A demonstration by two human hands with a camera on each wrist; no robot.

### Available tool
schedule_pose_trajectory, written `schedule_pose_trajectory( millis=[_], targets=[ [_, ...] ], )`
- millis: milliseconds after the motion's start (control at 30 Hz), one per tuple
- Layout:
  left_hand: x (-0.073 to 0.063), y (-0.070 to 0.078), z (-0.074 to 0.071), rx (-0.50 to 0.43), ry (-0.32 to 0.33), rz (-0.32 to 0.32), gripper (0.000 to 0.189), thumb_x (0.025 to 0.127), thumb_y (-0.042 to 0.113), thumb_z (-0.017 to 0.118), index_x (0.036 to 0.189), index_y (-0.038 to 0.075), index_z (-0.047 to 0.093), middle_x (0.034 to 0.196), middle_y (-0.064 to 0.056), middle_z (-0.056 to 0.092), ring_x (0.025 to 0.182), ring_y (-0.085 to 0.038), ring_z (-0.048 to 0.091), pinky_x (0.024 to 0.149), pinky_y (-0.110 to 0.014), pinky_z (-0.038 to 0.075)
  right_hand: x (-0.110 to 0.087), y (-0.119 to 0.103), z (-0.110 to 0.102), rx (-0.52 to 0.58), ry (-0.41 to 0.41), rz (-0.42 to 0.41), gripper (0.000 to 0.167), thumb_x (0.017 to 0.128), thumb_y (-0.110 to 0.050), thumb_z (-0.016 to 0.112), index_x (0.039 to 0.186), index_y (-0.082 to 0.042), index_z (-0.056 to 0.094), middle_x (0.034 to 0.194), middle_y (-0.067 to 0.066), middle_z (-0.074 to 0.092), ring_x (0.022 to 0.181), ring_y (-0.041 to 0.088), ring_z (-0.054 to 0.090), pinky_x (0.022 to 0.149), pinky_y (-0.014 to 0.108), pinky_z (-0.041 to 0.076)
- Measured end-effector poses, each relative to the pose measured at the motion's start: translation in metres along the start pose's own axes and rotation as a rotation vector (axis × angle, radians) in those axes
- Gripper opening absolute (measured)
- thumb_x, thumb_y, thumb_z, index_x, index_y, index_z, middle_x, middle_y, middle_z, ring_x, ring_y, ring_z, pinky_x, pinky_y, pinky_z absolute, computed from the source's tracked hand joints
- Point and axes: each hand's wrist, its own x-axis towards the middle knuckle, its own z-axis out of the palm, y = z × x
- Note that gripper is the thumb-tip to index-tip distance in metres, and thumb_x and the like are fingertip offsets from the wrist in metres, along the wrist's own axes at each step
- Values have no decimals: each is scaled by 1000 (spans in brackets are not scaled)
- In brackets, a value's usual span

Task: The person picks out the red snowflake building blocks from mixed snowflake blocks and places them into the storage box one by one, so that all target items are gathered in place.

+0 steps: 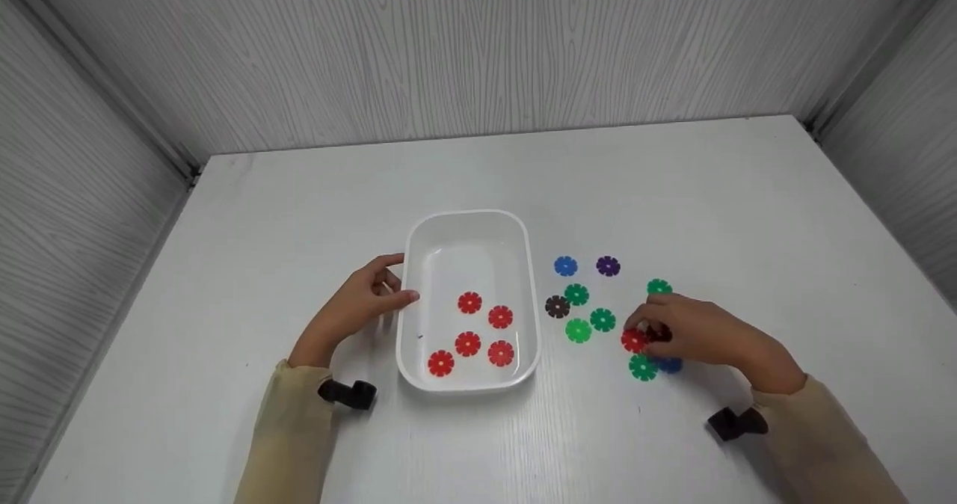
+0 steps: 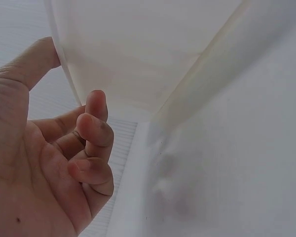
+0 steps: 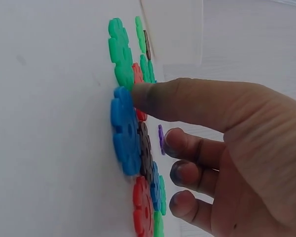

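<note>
My left hand (image 1: 357,300) holds the left wall of a white plastic tray (image 1: 534,302), thumb over the rim and index finger against the outside. Several red flower-shaped discs (image 1: 469,303) lie inside the tray. To its right, my right hand (image 1: 699,330) reaches down among loose discs. Its thumb and index finger pinch the edges of a red flower-shaped disc (image 1: 634,340), which still lies low among the others. Close by are a green disc (image 1: 643,368) and a blue disc (image 3: 125,131), partly beneath the hand. The right index fingertip is hidden in the right wrist view.
Between tray and right hand lie a blue disc (image 1: 566,266), a purple disc (image 1: 608,266), a brown disc (image 1: 557,306) and several green discs (image 1: 602,320). Another green disc (image 1: 659,286) sits just beyond the right hand. Grey wood-grain panels (image 1: 478,55) stand around the white table (image 1: 299,190).
</note>
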Motion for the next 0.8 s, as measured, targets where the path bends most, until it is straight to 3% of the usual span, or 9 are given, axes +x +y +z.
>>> schedule_pose_trajectory(
  millis=[300,800],
  targets=[
    [-1,1,-1,1,-3,-20,72,85,37,72,145,15,40,104,-9,55,83,-19,49,70,-29,42,3,-3,4,-15,18,15,27,85,-23,71,110,-15,65,95,-4,58,84,12,49,69,25,46],
    [-1,4,0,18,4,-8,69,86,36,71,145,15,41,103,-9,55,82,-19,49,68,-29,43,2,-5,5,-75,102,-12,30,82,-27,73,107,-12,66,86,-7,54,79,8,46,65,22,44]
  ],
)
